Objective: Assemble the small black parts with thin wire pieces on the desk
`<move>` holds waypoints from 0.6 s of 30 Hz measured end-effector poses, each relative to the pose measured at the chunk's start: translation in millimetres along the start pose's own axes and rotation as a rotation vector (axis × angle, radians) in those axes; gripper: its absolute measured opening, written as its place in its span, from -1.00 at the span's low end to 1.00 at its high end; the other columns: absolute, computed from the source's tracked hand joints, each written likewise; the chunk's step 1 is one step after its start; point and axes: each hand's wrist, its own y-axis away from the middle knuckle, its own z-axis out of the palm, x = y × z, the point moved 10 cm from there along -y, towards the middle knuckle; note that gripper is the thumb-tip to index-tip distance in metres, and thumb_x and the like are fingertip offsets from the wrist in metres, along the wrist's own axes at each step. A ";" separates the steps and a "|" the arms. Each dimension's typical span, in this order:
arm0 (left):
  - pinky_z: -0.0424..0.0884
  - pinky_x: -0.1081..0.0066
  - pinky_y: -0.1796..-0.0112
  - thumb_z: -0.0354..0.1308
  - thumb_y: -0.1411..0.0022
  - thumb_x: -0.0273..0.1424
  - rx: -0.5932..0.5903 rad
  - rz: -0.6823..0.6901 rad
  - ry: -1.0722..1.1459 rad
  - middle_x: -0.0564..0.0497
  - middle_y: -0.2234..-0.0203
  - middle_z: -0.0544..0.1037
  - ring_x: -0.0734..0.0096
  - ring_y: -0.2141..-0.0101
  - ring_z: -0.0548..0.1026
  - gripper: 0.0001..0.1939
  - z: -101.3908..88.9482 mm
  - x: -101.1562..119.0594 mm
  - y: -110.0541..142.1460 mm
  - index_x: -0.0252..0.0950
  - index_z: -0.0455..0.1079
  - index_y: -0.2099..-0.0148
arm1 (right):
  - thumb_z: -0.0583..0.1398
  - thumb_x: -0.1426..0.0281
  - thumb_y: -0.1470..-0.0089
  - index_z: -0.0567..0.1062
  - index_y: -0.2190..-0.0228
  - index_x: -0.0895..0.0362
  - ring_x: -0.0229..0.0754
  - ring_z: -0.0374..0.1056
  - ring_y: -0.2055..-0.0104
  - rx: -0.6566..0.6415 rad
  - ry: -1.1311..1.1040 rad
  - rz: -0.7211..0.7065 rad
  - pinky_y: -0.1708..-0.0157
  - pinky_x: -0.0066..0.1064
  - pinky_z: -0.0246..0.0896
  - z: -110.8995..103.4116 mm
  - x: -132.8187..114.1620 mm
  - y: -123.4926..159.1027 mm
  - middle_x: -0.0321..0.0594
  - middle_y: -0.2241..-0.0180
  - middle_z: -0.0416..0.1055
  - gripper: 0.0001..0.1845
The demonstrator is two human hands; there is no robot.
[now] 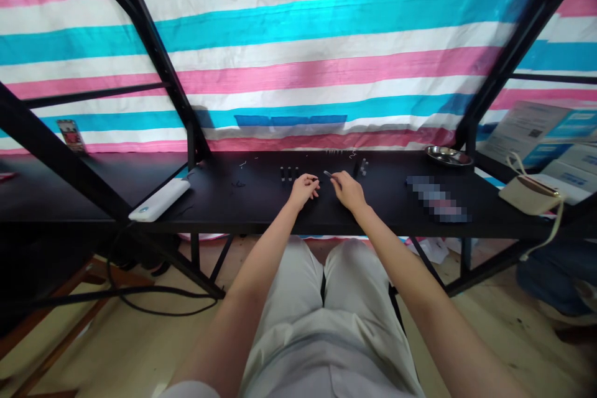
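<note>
Seemingly, the right hand [347,191] pinches a slim metal pin [328,174]; the left hand [303,191] curls loosely on the black tabletop [261,202].

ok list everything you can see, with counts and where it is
black metal-framed table: 1, black, in front of the person
striped tarpaulin: 1, pink, white and turquoise, behind the table
small upright pieces: 3, dark, in a row on the table, left of the hands
stainless steel dish: 1, silver, far right of the table
white slab, possibly a power bank: 1, white, left table edge
pixelated patch: 1, contents hidden, right of the hands on the table
pouch with strap: 1, cream, right end of the table
printed signs: blue and white, behind the pouch, count unclear
cable: 1, black, on the floor at left
small rod: 1, dark, held in the right hand
left hand: 1, curled, resting on the table
right hand: 1, pinching the small rod
</note>
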 end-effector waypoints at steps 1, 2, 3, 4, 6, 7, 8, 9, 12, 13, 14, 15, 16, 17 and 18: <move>0.14 0.61 0.72 0.14 -0.14 -0.48 -0.041 0.002 -0.002 0.09 0.58 0.45 0.62 0.72 0.38 -0.89 4.5 1.5 1.2 -0.39 0.28 0.27 | -0.04 0.33 -0.21 0.42 0.15 0.12 -0.20 0.33 0.26 -0.017 -0.044 -0.053 0.33 -0.44 0.21 1.6 -5.7 0.5 -0.14 0.26 0.39 -0.70; 0.13 0.62 0.72 0.13 -0.15 -0.45 -0.083 -0.001 0.000 0.06 0.57 0.46 0.61 0.71 0.39 -0.89 9.2 2.5 2.4 -0.40 0.29 0.30 | -0.05 0.33 -0.21 0.42 0.14 0.10 -0.20 0.34 0.25 -0.045 -0.084 -0.106 0.30 -0.45 0.22 4.4 -11.5 1.3 -0.15 0.26 0.40 -0.69; 0.12 0.62 0.72 0.12 -0.16 -0.42 -0.119 -0.007 0.007 0.04 0.57 0.47 0.60 0.70 0.40 -0.87 13.1 3.0 3.6 -0.40 0.29 0.33 | -0.05 0.33 -0.22 0.42 0.14 0.09 -0.21 0.34 0.24 -0.075 -0.117 -0.148 0.29 -0.45 0.22 7.6 -16.2 2.3 -0.16 0.26 0.40 -0.69; 0.12 0.62 0.72 0.11 -0.18 -0.37 -0.144 -0.015 0.015 0.03 0.57 0.47 0.59 0.70 0.41 -0.83 15.7 3.2 4.5 -0.40 0.29 0.36 | -0.05 0.34 -0.21 0.42 0.14 0.08 -0.21 0.34 0.23 -0.100 -0.142 -0.174 0.27 -0.45 0.22 10.6 -19.0 3.2 -0.16 0.26 0.41 -0.69; 0.12 0.62 0.72 0.09 -0.19 -0.31 -0.160 -0.035 0.031 0.03 0.60 0.46 0.58 0.70 0.41 -0.77 17.1 2.4 5.0 -0.40 0.27 0.40 | -0.04 0.34 -0.21 0.42 0.15 0.09 -0.20 0.35 0.22 -0.120 -0.172 -0.180 0.25 -0.44 0.23 14.5 -19.3 3.9 -0.16 0.24 0.42 -0.70; 0.12 0.62 0.72 0.08 -0.20 -0.30 -0.162 -0.046 0.041 0.03 0.60 0.45 0.58 0.70 0.41 -0.76 17.1 1.7 4.8 -0.40 0.27 0.39 | -0.03 0.34 -0.20 0.42 0.16 0.09 -0.20 0.35 0.21 -0.121 -0.182 -0.172 0.24 -0.43 0.23 15.7 -18.0 3.8 -0.16 0.23 0.43 -0.71; 0.12 0.62 0.72 0.06 -0.22 -0.29 -0.161 -0.056 0.055 0.04 0.61 0.44 0.58 0.70 0.41 -0.76 16.9 1.0 4.6 -0.39 0.27 0.37 | -0.02 0.35 -0.19 0.43 0.17 0.10 -0.20 0.35 0.21 -0.123 -0.189 -0.162 0.24 -0.43 0.22 16.9 -16.5 3.7 -0.16 0.23 0.43 -0.73; 0.11 0.61 0.72 0.03 -0.23 -0.29 -0.161 -0.066 0.069 0.05 0.61 0.43 0.57 0.70 0.41 -0.76 16.8 0.2 4.4 -0.38 0.27 0.36 | 0.00 0.35 -0.18 0.43 0.18 0.10 -0.20 0.36 0.21 -0.129 -0.192 -0.152 0.25 -0.43 0.22 18.3 -15.0 3.6 -0.17 0.23 0.44 -0.74; 0.10 0.62 0.72 0.03 -0.23 -0.35 -0.146 -0.070 0.078 0.11 0.63 0.39 0.58 0.71 0.41 -0.83 15.8 0.0 4.3 -0.36 0.24 0.35 | 0.03 0.33 -0.16 0.44 0.23 0.10 -0.22 0.36 0.28 -0.167 -0.173 -0.132 0.32 -0.45 0.20 22.8 -11.8 3.8 -0.19 0.28 0.44 -0.78; 0.10 0.62 0.72 0.05 -0.21 -0.38 -0.141 -0.061 0.063 0.12 0.64 0.38 0.59 0.70 0.41 -0.86 15.6 1.0 4.7 -0.35 0.23 0.36 | 0.04 0.33 -0.16 0.44 0.25 0.10 -0.23 0.35 0.30 -0.182 -0.159 -0.129 0.34 -0.46 0.18 24.2 -11.4 4.0 -0.19 0.30 0.44 -0.79; 0.10 0.63 0.72 0.07 -0.19 -0.41 -0.138 -0.052 0.045 0.13 0.64 0.38 0.59 0.70 0.41 -0.87 15.7 2.1 5.2 -0.35 0.23 0.36 | 0.04 0.32 -0.15 0.44 0.27 0.10 -0.23 0.35 0.32 -0.195 -0.144 -0.126 0.37 -0.47 0.16 25.4 -11.1 4.2 -0.19 0.31 0.44 -0.80; 0.10 0.63 0.71 0.09 -0.18 -0.42 -0.139 -0.043 0.027 0.14 0.64 0.38 0.60 0.70 0.40 -0.88 16.3 3.1 5.9 -0.35 0.22 0.36 | 0.04 0.32 -0.15 0.43 0.29 0.11 -0.24 0.34 0.34 -0.204 -0.130 -0.123 0.38 -0.47 0.15 26.2 -11.0 4.3 -0.19 0.33 0.44 -0.80; 0.10 0.63 0.71 0.10 -0.17 -0.43 -0.142 -0.036 0.012 0.14 0.64 0.38 0.61 0.70 0.40 -0.89 16.9 4.1 6.5 -0.35 0.23 0.35 | 0.05 0.33 -0.15 0.43 0.30 0.11 -0.24 0.33 0.35 -0.210 -0.119 -0.120 0.39 -0.48 0.14 26.8 -11.1 4.4 -0.19 0.34 0.43 -0.81; 0.10 0.64 0.70 0.12 -0.16 -0.43 -0.145 -0.031 0.001 0.14 0.64 0.38 0.61 0.70 0.40 -0.88 17.6 4.8 7.1 -0.35 0.23 0.34 | 0.04 0.33 -0.14 0.43 0.31 0.11 -0.24 0.33 0.36 -0.215 -0.113 -0.119 0.39 -0.48 0.13 27.4 -11.3 4.4 -0.20 0.35 0.43 -0.81; 0.09 0.64 0.70 0.12 -0.16 -0.42 -0.144 -0.025 -0.005 0.15 0.63 0.38 0.62 0.70 0.39 -0.88 17.9 5.4 7.5 -0.35 0.23 0.33 | 0.04 0.33 -0.14 0.43 0.32 0.11 -0.24 0.32 0.36 -0.215 -0.112 -0.115 0.39 -0.47 0.13 27.7 -11.3 4.2 -0.20 0.35 0.43 -0.81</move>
